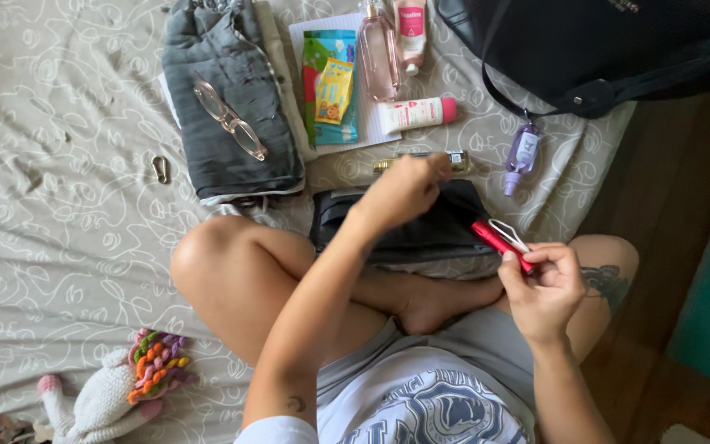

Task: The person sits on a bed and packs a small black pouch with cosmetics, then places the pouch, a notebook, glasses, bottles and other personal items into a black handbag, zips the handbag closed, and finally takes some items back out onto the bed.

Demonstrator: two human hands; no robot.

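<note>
I sit cross-legged on a patterned grey bedsheet (pixel 59 205). My left hand (pixel 404 187) is closed on the upper edge of a small black pouch (pixel 437 234) lying in front of my legs. My right hand (pixel 542 284) pinches a slim red tube with a white clip (pixel 499 238) beside the pouch's right end. Just beyond my left hand lies a small gold-coloured bottle (pixel 458 160), partly hidden by the hand.
Folded grey cloth (pixel 223 123) carries pink-framed glasses (pixel 230 119). Colourful packets (pixel 330 86), a pink bottle (pixel 377 53), two pink-capped tubes (pixel 417 113), a purple bottle (pixel 522 156), a black bag (pixel 601 49), a carabiner (pixel 159 168) and a crocheted toy (pixel 121 390) surround me.
</note>
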